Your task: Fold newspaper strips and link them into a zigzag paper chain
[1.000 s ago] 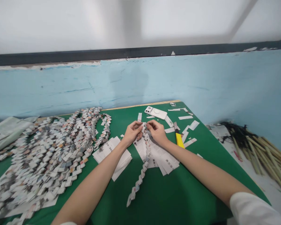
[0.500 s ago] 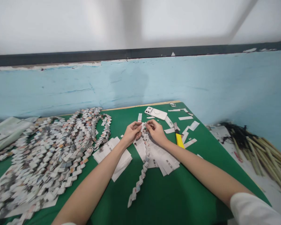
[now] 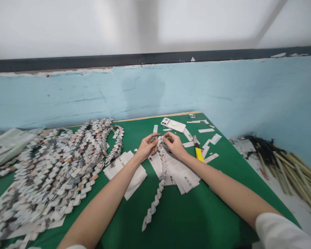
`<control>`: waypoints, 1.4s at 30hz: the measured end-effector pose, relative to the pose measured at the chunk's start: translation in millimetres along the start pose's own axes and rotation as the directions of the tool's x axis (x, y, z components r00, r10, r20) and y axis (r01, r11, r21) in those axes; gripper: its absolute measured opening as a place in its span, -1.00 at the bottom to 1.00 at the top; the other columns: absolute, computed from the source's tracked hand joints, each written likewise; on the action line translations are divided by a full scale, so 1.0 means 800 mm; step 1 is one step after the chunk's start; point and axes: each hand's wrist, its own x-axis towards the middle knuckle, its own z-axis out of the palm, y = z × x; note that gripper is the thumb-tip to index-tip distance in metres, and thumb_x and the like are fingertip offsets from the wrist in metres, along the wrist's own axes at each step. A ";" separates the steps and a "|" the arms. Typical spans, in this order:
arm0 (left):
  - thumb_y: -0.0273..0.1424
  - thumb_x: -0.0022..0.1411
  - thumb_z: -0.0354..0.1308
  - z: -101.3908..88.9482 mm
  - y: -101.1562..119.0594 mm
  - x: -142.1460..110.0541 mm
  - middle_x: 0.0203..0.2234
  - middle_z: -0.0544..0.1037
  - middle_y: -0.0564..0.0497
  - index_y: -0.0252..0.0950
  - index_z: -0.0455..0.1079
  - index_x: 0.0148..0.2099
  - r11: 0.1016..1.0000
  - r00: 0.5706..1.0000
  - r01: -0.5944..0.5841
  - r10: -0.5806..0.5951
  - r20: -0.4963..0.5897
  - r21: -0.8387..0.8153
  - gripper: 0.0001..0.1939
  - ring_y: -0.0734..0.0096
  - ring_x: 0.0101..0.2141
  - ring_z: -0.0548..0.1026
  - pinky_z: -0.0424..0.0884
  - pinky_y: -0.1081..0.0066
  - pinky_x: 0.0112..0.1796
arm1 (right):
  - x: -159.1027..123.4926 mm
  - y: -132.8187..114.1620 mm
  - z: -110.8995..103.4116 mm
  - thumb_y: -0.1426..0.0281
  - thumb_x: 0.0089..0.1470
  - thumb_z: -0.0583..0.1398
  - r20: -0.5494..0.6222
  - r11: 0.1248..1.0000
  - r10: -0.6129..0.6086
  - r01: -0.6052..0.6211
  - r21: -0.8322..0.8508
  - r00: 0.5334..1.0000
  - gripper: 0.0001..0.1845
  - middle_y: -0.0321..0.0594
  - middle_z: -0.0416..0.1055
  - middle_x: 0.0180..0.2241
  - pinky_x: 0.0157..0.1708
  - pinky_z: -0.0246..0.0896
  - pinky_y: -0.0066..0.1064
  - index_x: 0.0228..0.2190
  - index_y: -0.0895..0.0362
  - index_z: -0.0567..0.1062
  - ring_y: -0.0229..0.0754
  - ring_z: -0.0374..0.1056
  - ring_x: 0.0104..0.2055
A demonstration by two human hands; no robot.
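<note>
A zigzag chain of folded paper (image 3: 160,188) hangs from between my hands down toward me, its lower end resting on the green table. My left hand (image 3: 148,147) pinches the chain's top end, with the index finger stretched out above it. My right hand (image 3: 173,144) is closed at the same end from the other side, fingertips pressed on the paper. Exactly which fold each fingertip grips is too small to make out. Cut newspaper sheets (image 3: 184,174) lie under my right hand, and another paper stack (image 3: 124,171) lies below my left forearm.
A big heap of similar chains (image 3: 64,169) covers the table's left side. Beyond my hands lies a white phone (image 3: 173,125). A yellow utility knife (image 3: 199,154) and paper strips (image 3: 206,130) are near my right forearm. Bamboo poles (image 3: 292,176) lie beyond the right edge.
My left index finger has straightened out over the chain's top end. My right fingers have shifted slightly, still at the paper. The chain hangs almost the same.
</note>
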 end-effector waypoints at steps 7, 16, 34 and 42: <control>-0.13 0.08 0.45 0.002 0.002 -0.001 -0.60 0.39 0.18 -0.29 0.42 0.04 1.000 1.000 -0.002 0.002 0.004 -0.017 -0.44 0.60 -0.72 0.33 0.07 0.59 -0.72 | 0.000 -0.004 -0.001 0.20 0.17 0.20 0.028 1.000 -0.003 0.003 -0.031 1.000 -0.76 -0.38 0.17 -0.53 -0.47 0.03 -0.42 -0.41 0.09 0.37 -0.26 0.10 -0.50; -0.14 0.12 0.43 0.004 0.001 -0.002 -0.53 0.40 0.16 -0.27 0.39 0.01 1.000 0.999 -0.024 0.024 0.029 -0.002 -0.49 0.58 -0.70 0.38 0.13 0.59 -0.73 | -0.001 -0.005 -0.002 0.18 0.21 0.20 0.032 0.995 -0.034 0.037 -0.092 0.999 -0.73 -0.36 0.23 -0.51 -0.43 0.06 -0.41 -0.41 0.10 0.39 -0.24 0.14 -0.46; -0.10 0.21 0.35 0.005 -0.005 -0.001 -0.57 0.40 0.19 -0.22 0.27 0.04 0.995 0.993 -0.094 0.091 0.069 0.042 -0.49 0.54 -0.71 0.40 0.22 0.58 -0.69 | 0.005 0.005 0.001 0.08 0.08 0.31 0.000 0.999 0.033 -0.033 -0.027 0.999 -0.65 -0.40 0.21 -0.57 -0.51 0.05 -0.42 -0.38 0.11 0.45 -0.27 0.12 -0.53; -0.07 0.19 0.35 0.007 -0.001 -0.002 -0.57 0.42 0.18 -0.23 0.27 0.02 0.992 0.995 -0.091 0.086 0.056 0.082 -0.48 0.51 -0.71 0.42 0.24 0.57 -0.69 | 0.009 0.008 0.001 0.07 0.02 0.34 0.004 0.998 0.067 -0.067 0.014 0.998 -0.62 -0.39 0.25 -0.59 -0.53 0.05 -0.42 -0.41 0.13 0.47 -0.28 0.14 -0.55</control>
